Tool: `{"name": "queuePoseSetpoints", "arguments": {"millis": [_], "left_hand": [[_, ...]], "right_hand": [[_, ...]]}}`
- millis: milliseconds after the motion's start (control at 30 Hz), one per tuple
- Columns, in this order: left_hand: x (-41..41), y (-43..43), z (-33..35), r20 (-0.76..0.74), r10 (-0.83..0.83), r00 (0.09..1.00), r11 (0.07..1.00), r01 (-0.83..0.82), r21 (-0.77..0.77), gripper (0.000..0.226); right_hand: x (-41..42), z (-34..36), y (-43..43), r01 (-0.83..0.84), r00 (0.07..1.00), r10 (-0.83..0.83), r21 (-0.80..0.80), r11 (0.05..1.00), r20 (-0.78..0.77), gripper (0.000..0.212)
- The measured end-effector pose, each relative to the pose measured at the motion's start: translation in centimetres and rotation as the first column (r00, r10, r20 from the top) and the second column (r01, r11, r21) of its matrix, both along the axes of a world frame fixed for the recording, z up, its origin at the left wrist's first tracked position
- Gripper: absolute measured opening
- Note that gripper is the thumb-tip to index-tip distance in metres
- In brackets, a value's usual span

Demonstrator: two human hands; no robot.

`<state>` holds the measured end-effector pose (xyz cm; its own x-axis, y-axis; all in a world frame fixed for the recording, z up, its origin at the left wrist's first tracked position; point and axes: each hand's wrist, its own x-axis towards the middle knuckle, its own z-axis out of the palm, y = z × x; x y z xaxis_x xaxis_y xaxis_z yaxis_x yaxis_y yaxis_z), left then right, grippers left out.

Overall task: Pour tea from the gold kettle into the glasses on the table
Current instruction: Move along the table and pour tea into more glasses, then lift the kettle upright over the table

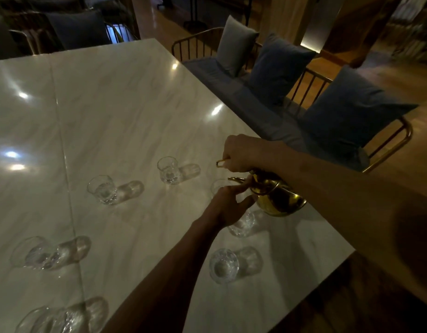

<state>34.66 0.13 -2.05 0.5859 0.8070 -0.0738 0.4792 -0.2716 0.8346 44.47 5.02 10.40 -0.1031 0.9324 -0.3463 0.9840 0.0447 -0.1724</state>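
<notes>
The gold kettle (278, 199) hangs tilted above the table's right side, its spout pointing left. My right hand (242, 152) is shut on its handle from above. My left hand (228, 205) reaches in from below, fingers touching the spout and lid area, thumb spread toward the kettle's body. A clear glass (242, 223) stands right under my left hand, partly hidden by it. Several more clear glasses stand on the white marble table (125, 116): one (168, 169) far centre, one (103, 189) left of it, one (224, 266) near the front edge.
Two more glasses stand at the left, one (32, 252) mid-left and one (46, 319) at the bottom edge. A bench (255, 102) with blue cushions and a metal back runs along the table's right side. Chairs stand beyond the far edge.
</notes>
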Motion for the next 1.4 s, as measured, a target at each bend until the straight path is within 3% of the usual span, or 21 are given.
{"name": "queuePoseSetpoints", "arguments": {"millis": [33,200,500,700,800,1000,1200,1400], "left_hand": [[0.0,0.0,0.2,-0.003,-0.010,1.000,1.000,0.010,0.008,0.060],[-0.2,-0.7,1.2,-0.034,-0.071,0.997,0.995,0.073,0.065,0.068],[-2.1,-3.2,4.5,0.046,-0.111,0.993,0.989,0.106,0.098,0.075],[-6.6,-3.3,6.3,0.107,-0.057,0.993,0.989,0.042,0.140,0.081],[-9.8,-2.9,6.4,0.084,-0.006,0.996,0.985,-0.009,0.171,0.087],[-16.6,-2.5,5.8,0.057,0.110,0.992,0.970,-0.120,0.212,0.085],[-22.4,-2.3,2.8,0.036,0.181,0.983,0.967,-0.184,0.176,0.074],[-25.4,-2.3,-1.3,-0.058,0.255,0.965,0.964,-0.249,0.091,0.085]], "right_hand": [[0.3,0.3,-0.3,0.014,1.000,-0.013,0.015,1.000,-0.023,0.013],[1.7,1.1,-1.8,0.106,0.989,-0.097,0.072,0.992,-0.113,0.032],[1.8,3.2,-5.4,0.282,0.941,-0.227,0.206,0.937,-0.253,0.033],[-1.6,5.2,-6.5,0.442,0.831,-0.330,0.171,0.881,-0.447,0.032],[-4.7,5.4,-6.3,0.505,0.714,-0.363,0.081,0.860,-0.598,0.021],[-11.5,4.1,-5.3,0.459,0.623,-0.319,0.004,0.888,-0.714,0.013],[-17.1,1.3,-4.9,0.346,0.646,-0.267,-0.038,0.938,-0.715,0.022],[-20.5,-3.1,-4.6,0.318,0.656,-0.297,-0.102,0.943,-0.694,0.026]]}}
